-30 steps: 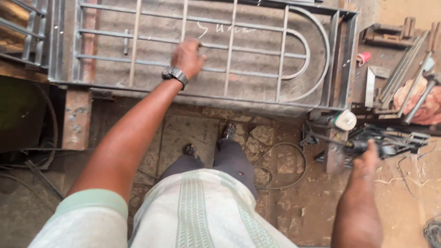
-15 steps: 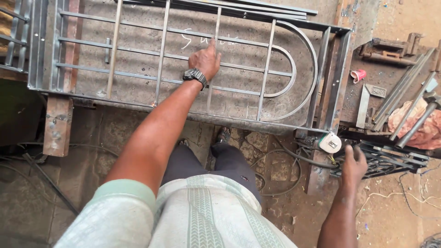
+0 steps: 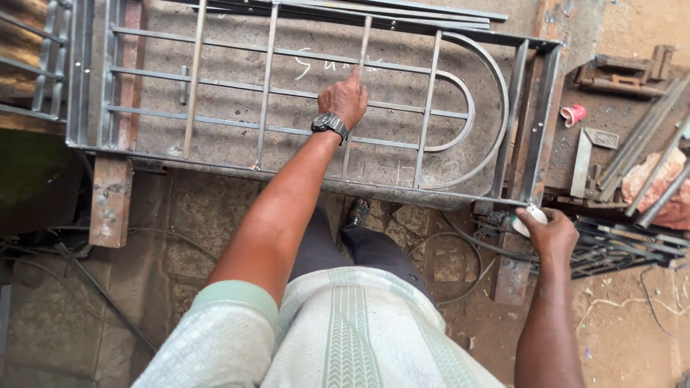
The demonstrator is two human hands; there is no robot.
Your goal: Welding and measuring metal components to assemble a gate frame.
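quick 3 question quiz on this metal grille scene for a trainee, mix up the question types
1. True or false: the left hand rests on the metal grille lying flat on the workbench.
2. What does the right hand close on? A) a small white object B) a hammer C) a red cup
3. Fill in: the curved bars at the grille's right end form an ____ shape.

Key
1. True, with the index finger pointing along an upright bar.
2. A, by the grille's lower right corner.
3. Arch.
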